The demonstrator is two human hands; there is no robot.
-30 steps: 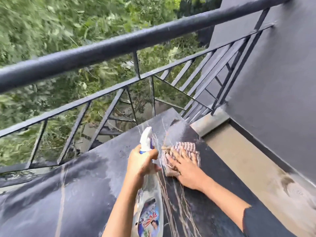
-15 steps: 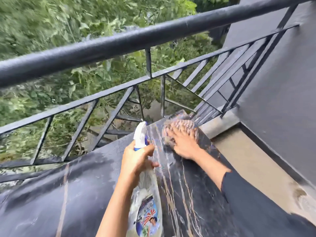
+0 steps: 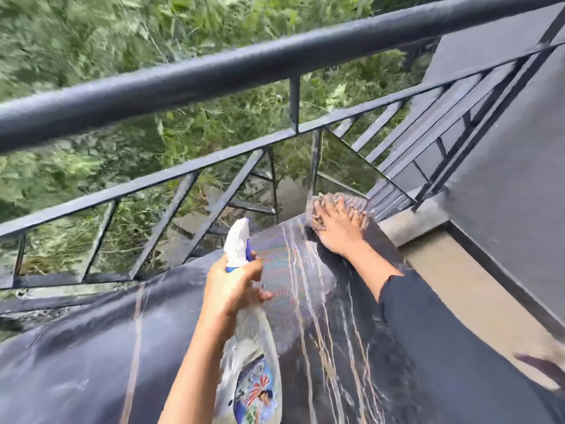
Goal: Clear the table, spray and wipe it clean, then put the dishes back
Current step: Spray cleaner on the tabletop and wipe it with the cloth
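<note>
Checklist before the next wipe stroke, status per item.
1. Right hand flat on the cloth, pressing it to the table: ok.
2. Left hand grips the spray bottle, apart from the cloth: ok.
3. Room ahead of the cloth: it sits at the table's far corner by the railing: not ok.
4. Liquid left in the spray bottle: cannot tell.
5. Left part of the table already wiped: cannot tell, blurred.
</note>
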